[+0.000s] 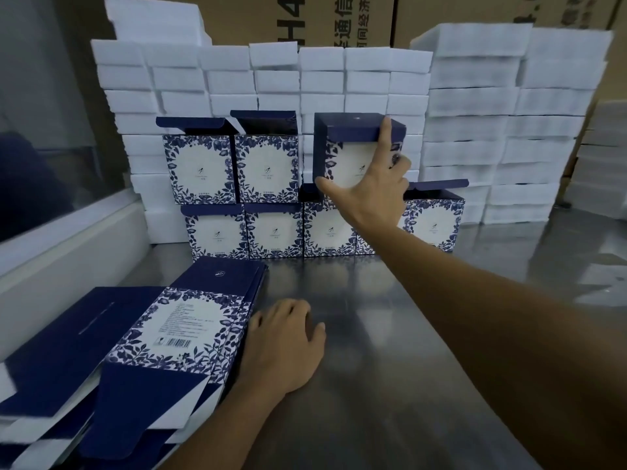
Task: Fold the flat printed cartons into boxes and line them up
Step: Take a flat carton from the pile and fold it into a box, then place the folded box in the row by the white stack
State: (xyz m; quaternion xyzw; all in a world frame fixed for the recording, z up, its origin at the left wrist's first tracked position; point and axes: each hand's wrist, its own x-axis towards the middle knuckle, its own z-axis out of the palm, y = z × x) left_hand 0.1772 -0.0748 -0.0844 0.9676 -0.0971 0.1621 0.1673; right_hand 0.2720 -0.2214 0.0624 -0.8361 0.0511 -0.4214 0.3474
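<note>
White foam blocks (366,83) are stacked like a wall along the back of the steel table (390,334), with brown shipping cartons (305,18) behind them, and that wall is what I am lining the boxes up against. From what I can see, four folded boxes form the bottom row (274,232) and two more sit on top at the left (234,167). My right hand (369,188) holds a seventh box (349,150) at the third place of the upper row, thumb spread against its lower left corner and index finger up on the dark top flap, the other fingers curled at its right side; I judge it nearly placed, though I cannot tell whether it rests fully yet. My left hand (281,340) lies flat and relaxed on the table, touching the edge of the stack of flat cartons (176,334), holding nothing. That stack looks thick, so plenty of folding remains.
</note>
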